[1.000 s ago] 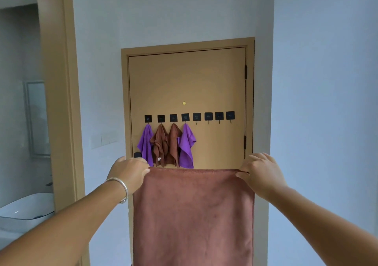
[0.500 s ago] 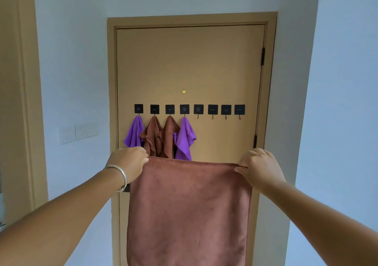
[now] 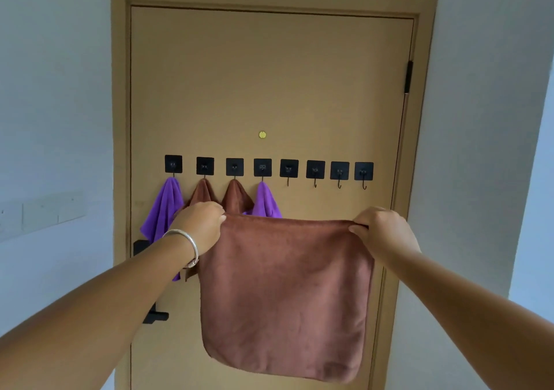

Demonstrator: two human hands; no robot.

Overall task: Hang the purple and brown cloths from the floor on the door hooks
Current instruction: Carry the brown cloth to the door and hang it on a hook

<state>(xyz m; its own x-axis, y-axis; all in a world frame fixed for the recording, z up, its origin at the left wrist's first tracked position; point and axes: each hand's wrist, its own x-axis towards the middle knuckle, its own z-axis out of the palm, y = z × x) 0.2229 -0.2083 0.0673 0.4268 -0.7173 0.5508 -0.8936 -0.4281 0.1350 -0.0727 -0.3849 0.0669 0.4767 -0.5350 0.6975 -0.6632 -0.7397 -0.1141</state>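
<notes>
A person holds a brown cloth (image 3: 284, 296) spread flat in front of a tan door (image 3: 269, 83). Left hand (image 3: 200, 224), w/ a silver bangle (image 3: 187, 244) on the wrist, pinches the cloth's top left corner; right hand (image 3: 380, 229) pinches the top right corner, fingers curled over the edge. Cloth hangs straight down, below a row of eight black hooks (image 3: 315, 170). The four hooks on the left carry cloths: purple (image 3: 163, 209), brown (image 3: 202, 193), brown (image 3: 236, 196), purple (image 3: 265, 202). The four on the right are bare. A black handle (image 3: 156, 316) sits at the door's left edge; a wall switch plate (image 3: 42, 212) is further left.
</notes>
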